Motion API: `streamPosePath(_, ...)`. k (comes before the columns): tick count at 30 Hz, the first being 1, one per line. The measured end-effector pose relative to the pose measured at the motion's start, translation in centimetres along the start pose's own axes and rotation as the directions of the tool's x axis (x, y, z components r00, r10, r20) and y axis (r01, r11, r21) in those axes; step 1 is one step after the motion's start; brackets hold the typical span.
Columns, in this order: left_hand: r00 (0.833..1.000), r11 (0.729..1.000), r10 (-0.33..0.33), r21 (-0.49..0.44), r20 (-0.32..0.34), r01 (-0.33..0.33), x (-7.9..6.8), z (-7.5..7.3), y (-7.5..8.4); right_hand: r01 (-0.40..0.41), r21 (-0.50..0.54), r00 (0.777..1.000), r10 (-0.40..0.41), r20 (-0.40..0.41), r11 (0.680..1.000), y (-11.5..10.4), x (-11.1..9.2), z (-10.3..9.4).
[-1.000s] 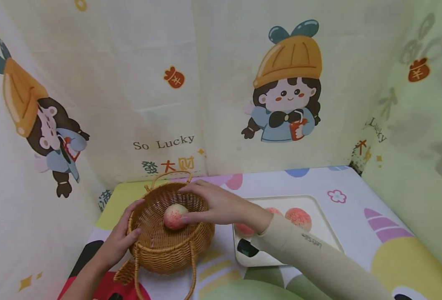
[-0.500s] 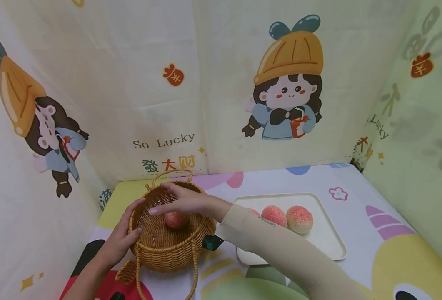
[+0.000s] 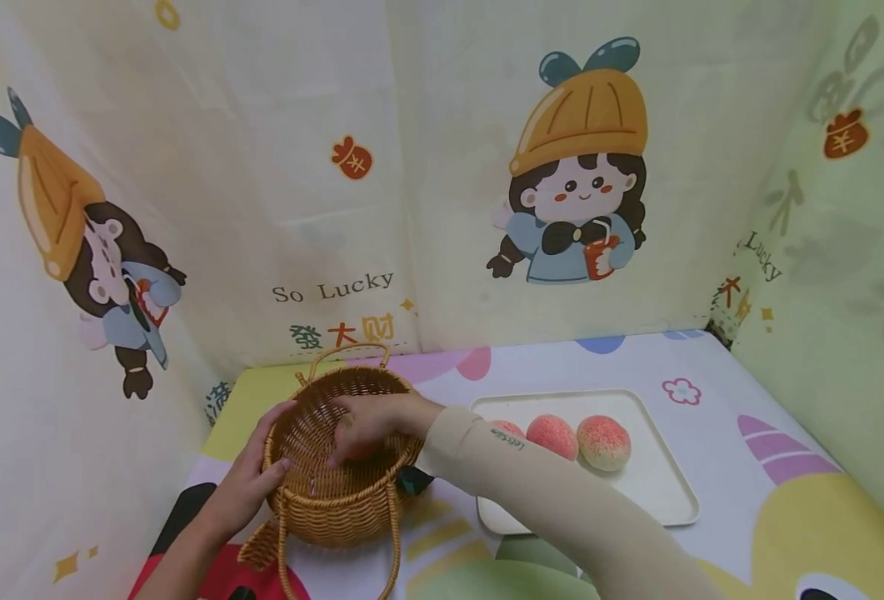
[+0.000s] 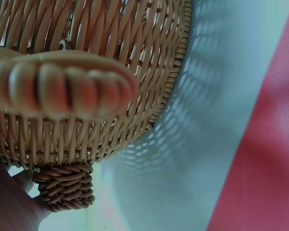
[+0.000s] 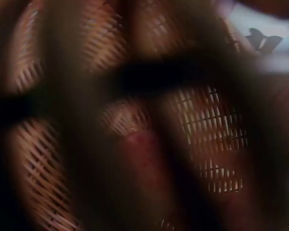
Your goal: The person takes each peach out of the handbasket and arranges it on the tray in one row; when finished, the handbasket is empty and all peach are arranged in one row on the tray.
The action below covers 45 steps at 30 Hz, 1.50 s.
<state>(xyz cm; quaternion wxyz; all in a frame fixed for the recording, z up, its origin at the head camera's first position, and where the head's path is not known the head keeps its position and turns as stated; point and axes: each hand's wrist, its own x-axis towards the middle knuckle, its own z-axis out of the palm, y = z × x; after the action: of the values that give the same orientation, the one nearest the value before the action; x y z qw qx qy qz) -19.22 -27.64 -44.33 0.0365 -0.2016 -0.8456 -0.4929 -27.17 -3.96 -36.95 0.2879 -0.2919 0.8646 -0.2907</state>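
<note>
My left hand (image 3: 250, 471) grips the left rim of a round brown wicker basket (image 3: 337, 525), its thumb lying over the edge. The left wrist view shows the basket's woven side (image 4: 149, 43) close up, with part of that hand at the lower left. Inside the basket is my right hand (image 3: 370, 425), thumb and fingers curled about a pinkish peach (image 3: 344, 432) that it mostly hides. Dark and blurred, the right wrist view shows reddish peach skin (image 5: 144, 154) among the fingers and the basket weave (image 5: 212, 130) behind.
Right of the basket lies a white tray (image 3: 666, 492) holding pink peaches (image 3: 604, 443) in a row, partly covered by the right sleeve. One basket handle (image 3: 395, 542) hangs toward the front, another (image 3: 352, 348) stands at the back. Printed cloth walls (image 3: 449, 167) enclose the table.
My right hand came away from the peach and passed left over it with fingers spread. It has since lowered into the basket and closed around the peach. The left hand stays at the rim.
</note>
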Motion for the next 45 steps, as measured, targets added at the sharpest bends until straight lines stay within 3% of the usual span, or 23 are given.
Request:
streamPosePath(4,1.000,1.000,0.010,0.004,-0.007,-0.010,0.0,0.1,0.1,-0.024,-0.269,0.999,0.010,-0.050,0.963,0.0,0.3,0.3)
streamPosePath(6,1.000,1.000,0.013,0.007,-0.008,-0.013,0.1,0.1,0.1,-0.021,-0.345,0.997,-0.004,-0.072,0.939,0.0,0.4,0.4)
streamPosePath(12,1.000,1.000,0.018,0.017,-0.006,-0.017,0.2,0.0,0.2,-0.001,-0.400,0.993,-0.047,-0.112,0.917,-0.2,0.1,0.7)
streamPosePath(18,1.000,1.000,0.019,0.007,-0.005,-0.019,0.1,0.1,0.2,0.006,-0.468,0.994,-0.056,-0.093,0.884,0.0,-0.2,1.3)
streamPosePath(23,1.000,1.000,0.006,-0.001,-0.008,-0.006,0.1,0.2,0.0,-0.012,-0.587,0.998,-0.027,-0.057,0.810,-0.1,-0.5,2.0)
streamPosePath(27,1.000,1.000,0.003,0.000,-0.009,-0.003,0.1,0.3,-0.2,0.023,-0.665,0.996,-0.072,-0.046,0.747,0.1,-0.6,2.4)
streamPosePath(29,1.000,1.000,0.004,0.003,-0.009,-0.004,0.1,0.4,-0.3,0.042,-0.652,0.993,-0.104,-0.057,0.757,0.2,-0.5,2.4)
streamPosePath(33,1.000,1.000,0.006,0.011,-0.010,-0.006,0.1,0.4,-0.3,0.094,-0.563,0.982,-0.169,-0.081,0.821,0.3,-0.4,2.1)
streamPosePath(40,1.000,1.000,0.007,0.019,-0.007,-0.007,0.1,0.3,-0.2,0.274,-0.258,0.945,-0.308,-0.105,0.927,0.9,-0.7,0.7)
streamPosePath(45,1.000,0.999,0.005,0.035,-0.012,-0.005,0.1,0.1,-0.2,0.401,-0.007,0.901,-0.395,-0.181,0.916,1.0,-2.0,-0.5)
